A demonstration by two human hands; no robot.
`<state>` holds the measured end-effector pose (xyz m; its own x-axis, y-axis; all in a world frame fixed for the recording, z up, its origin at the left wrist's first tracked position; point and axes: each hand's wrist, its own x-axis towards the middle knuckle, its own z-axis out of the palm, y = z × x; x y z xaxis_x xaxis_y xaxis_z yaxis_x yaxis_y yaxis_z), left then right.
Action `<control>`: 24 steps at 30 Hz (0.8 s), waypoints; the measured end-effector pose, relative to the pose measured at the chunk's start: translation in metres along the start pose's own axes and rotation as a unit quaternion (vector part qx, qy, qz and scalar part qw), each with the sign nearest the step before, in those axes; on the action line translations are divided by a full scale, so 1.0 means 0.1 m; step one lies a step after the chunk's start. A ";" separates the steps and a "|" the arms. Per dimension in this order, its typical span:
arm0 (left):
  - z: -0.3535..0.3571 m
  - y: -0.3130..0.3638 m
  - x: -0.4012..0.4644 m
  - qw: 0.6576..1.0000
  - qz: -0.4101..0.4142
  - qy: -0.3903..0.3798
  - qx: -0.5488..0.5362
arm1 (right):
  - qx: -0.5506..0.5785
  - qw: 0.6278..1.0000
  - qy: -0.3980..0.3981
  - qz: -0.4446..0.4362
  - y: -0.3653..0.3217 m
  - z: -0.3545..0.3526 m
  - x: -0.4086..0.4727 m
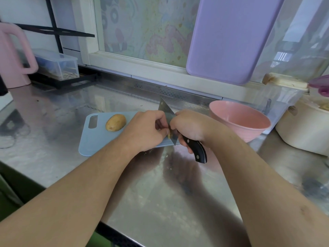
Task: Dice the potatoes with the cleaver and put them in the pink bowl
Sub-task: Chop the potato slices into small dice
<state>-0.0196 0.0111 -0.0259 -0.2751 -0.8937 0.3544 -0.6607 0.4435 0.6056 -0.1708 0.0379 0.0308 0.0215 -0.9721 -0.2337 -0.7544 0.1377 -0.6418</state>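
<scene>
A whole potato [116,122] lies on the left part of the light blue cutting board [96,139]. My right hand [189,126] grips the black handle of the cleaver [166,111], whose blade stands edge-down on the board. My left hand [148,130] curls over a potato piece [169,135] right against the blade's left face; only a small yellow bit of it shows under my fingers. The pink bowl [249,125] stands just right of the board, its inside looking bare.
The steel counter [160,184] stretches toward me. A cream pot [302,129] sits at the far right, and a clear container [283,97] behind the bowl. A purple board [229,38] leans on the window. A pink jug [14,56] and a clear lidded box [57,64] stand at the back left.
</scene>
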 end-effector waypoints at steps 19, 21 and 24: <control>0.02 -0.01 -0.01 1.000 -0.009 0.005 -0.016 | 0.070 0.994 -0.012 0.081 -0.05 -0.33 -0.11; 0.03 -0.02 -0.01 1.000 -0.012 0.007 -0.024 | 0.088 0.993 -0.003 0.076 -0.02 -0.37 -0.14; 0.04 0.00 -0.02 0.999 -0.025 0.004 -0.021 | 0.119 0.991 0.028 0.061 0.04 -0.41 -0.17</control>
<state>-0.0213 0.0126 -0.0293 -0.2368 -0.9145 0.3280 -0.6440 0.4005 0.6518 -0.2010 0.0476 0.0619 -0.1014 -0.9537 -0.2833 -0.5723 0.2888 -0.7675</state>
